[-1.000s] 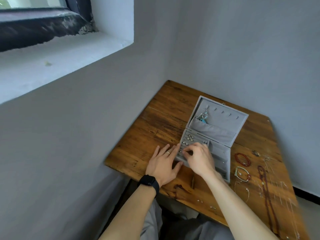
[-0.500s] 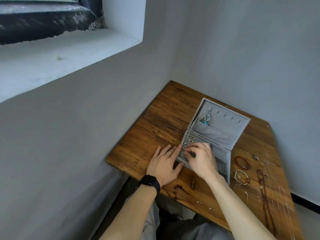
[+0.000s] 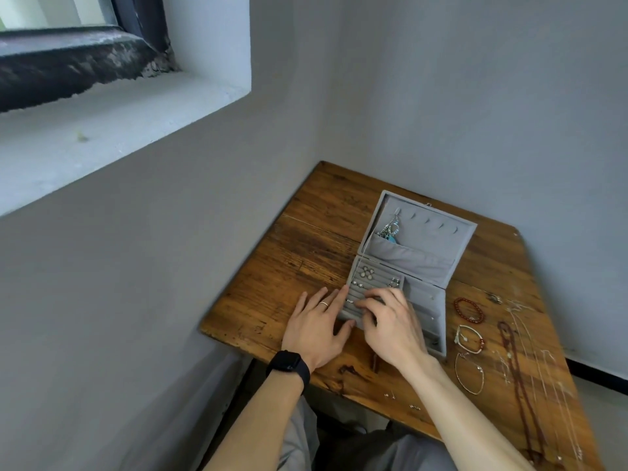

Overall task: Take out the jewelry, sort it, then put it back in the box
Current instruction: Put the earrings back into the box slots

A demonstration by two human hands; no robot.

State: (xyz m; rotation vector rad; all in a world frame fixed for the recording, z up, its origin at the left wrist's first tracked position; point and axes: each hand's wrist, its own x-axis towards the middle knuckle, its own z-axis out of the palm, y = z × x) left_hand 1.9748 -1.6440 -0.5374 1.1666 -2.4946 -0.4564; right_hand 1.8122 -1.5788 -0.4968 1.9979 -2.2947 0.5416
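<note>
A grey velvet jewelry box (image 3: 438, 300) lies open on the wooden table (image 3: 306, 246), its lid (image 3: 428, 239) tilted back with a turquoise and silver piece (image 3: 390, 231) hanging inside. Several small earrings (image 3: 367, 272) sit in the ring rows at the box's left. My left hand (image 3: 317, 326) lies flat on the table, fingers spread, its fingertips against the box's left edge. My right hand (image 3: 390, 321) rests curled over the ring rows, fingertips pressed into the slots; whether it pinches anything is hidden.
Right of the box lie a red bead bracelet (image 3: 469, 310), a mixed bracelet (image 3: 470, 338), a thin bangle (image 3: 469, 373), a long dark bead necklace (image 3: 520, 385) and thin chains (image 3: 550, 368). Tiny studs (image 3: 390, 396) sit near the table's front edge. Walls close in on two sides.
The view has shifted slightly. My right hand's fingers moved a little along the ring rows; my left hand stayed at the box's left edge.
</note>
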